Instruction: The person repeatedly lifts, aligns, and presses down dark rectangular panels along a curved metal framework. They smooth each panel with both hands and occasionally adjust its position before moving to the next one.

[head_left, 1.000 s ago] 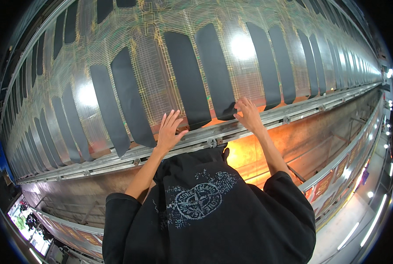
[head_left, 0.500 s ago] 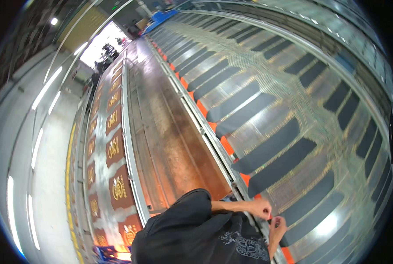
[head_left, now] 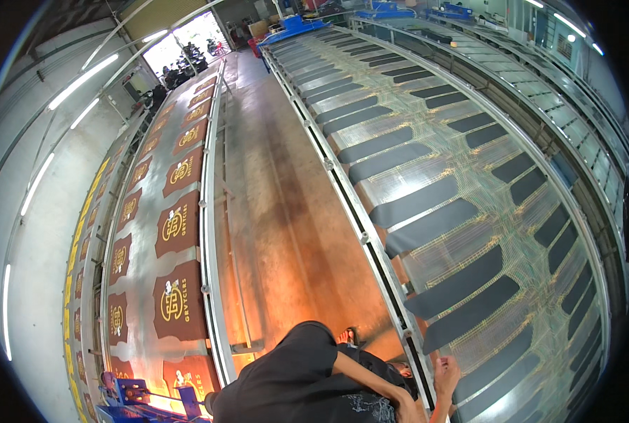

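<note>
My right hand (head_left: 447,372) is at the near edge of a long table, its fingers curled together; whatever they hold, if anything, is too small to make out. Just beyond it lies a dark grey cut panel (head_left: 497,370) with rounded ends, one of many set in pairs across the shiny printing table (head_left: 462,264). My left forearm (head_left: 371,377) reaches across my body toward the metal rail (head_left: 364,240). At the lower border my left hand (head_left: 407,410) is largely cut off, its fingers hidden.
On the left runs another long table (head_left: 139,257) carrying brown printed pieces (head_left: 175,299). A blue machine (head_left: 138,398) with an orange glow stands at its near end. Between the tables is a reddish floor aisle (head_left: 286,233). A blue carriage (head_left: 293,29) spans the far end.
My hands were close together at the rail; the left has since dropped toward the lower border, while the right stays at the table edge. The view has shifted, showing more of the blue machine.
</note>
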`<state>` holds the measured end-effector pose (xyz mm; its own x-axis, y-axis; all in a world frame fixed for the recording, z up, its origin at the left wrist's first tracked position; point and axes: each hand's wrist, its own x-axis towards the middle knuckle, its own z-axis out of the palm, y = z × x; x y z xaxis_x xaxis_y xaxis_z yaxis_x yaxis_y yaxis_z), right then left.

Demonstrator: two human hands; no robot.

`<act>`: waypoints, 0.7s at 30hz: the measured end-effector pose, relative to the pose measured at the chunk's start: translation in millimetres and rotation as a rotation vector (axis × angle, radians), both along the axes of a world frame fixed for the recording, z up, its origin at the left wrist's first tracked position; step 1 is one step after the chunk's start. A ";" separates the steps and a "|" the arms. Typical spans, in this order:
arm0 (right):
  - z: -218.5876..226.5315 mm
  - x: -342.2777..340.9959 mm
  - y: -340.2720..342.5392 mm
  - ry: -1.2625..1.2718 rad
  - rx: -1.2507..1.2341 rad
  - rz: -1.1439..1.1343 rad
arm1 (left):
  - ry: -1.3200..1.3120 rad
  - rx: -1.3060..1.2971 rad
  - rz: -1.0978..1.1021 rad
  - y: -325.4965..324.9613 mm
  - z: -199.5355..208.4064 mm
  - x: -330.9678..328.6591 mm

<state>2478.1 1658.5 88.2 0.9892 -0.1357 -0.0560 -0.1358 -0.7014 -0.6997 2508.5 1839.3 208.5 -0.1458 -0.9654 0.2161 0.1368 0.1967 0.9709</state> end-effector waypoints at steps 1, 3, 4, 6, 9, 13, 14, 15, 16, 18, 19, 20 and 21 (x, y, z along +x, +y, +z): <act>-1.5 -3.7 14.5 0.010 0.010 -0.030 | -0.001 -0.007 0.002 9.8 -1.8 2.0; -6.8 -10.7 43.4 0.006 0.041 -0.029 | -0.007 -0.021 0.005 30.7 -2.8 3.4; -9.5 -15.9 56.8 0.007 0.059 -0.026 | -0.002 -0.027 0.009 38.6 -5.8 2.2; -13.9 -25.0 78.1 0.041 0.067 -0.025 | -0.004 -0.036 0.010 52.9 -7.0 0.5; -19.4 -29.1 97.9 0.078 0.041 0.009 | -0.007 -0.053 0.010 70.9 -6.7 -4.2; -15.7 -18.1 109.3 0.067 0.059 0.006 | -0.008 -0.071 0.009 89.9 -3.6 -5.0; -16.4 -14.3 110.7 0.080 0.034 -0.009 | -0.013 -0.076 0.006 93.5 -4.5 -4.2; -12.0 -9.6 114.4 0.056 0.019 -0.002 | -0.009 -0.077 0.010 96.9 -3.9 -4.7; -8.1 -2.8 116.6 0.032 0.003 0.004 | -0.005 -0.075 0.012 100.6 -3.9 -3.1; 4.7 8.8 122.7 0.023 -0.001 0.014 | -0.008 -0.078 0.016 106.3 -4.8 0.3; 8.6 12.4 124.2 0.019 -0.003 0.018 | -0.011 -0.078 0.016 109.3 -4.5 3.1; 6.9 15.0 122.6 0.032 0.016 0.004 | -0.010 -0.074 0.016 110.4 -5.5 6.0; 6.2 18.3 120.1 0.047 0.038 -0.014 | -0.011 -0.070 0.013 110.2 -5.4 9.2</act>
<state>2496.4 1778.6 94.4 0.9834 -0.1464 -0.1072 -0.1785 -0.6723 -0.7184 2517.7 1949.5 203.1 -0.1361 -0.9500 0.2812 0.1228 0.2655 0.9563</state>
